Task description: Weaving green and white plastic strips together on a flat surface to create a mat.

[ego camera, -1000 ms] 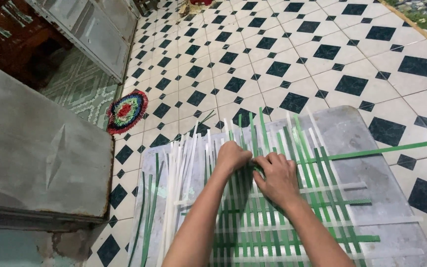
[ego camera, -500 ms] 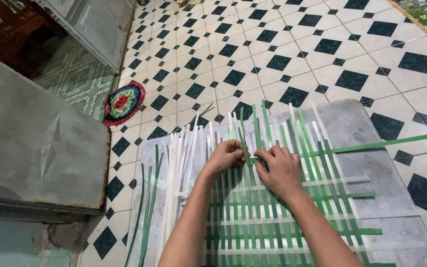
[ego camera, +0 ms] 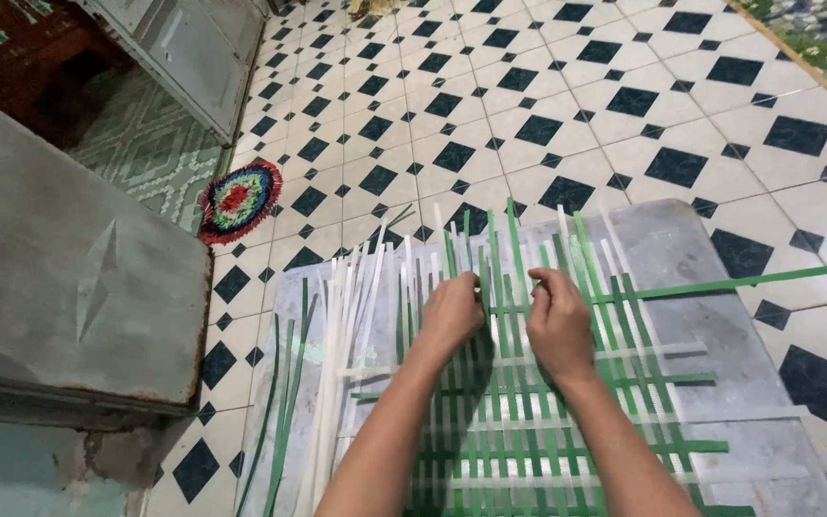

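While both hands pressed on the woven mat (ego camera: 538,421) of green and white strips lying on a grey board (ego camera: 701,258) on the tiled floor (ego camera: 567,115), the left hand (ego camera: 452,311) curled its fingers together over white strips, and the right hand (ego camera: 559,321) pinched a long green strip (ego camera: 720,282).

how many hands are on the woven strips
2. The left hand rests on the green and white strips near the middle of the grey board; the right hand sits just beside it. No other hands show.
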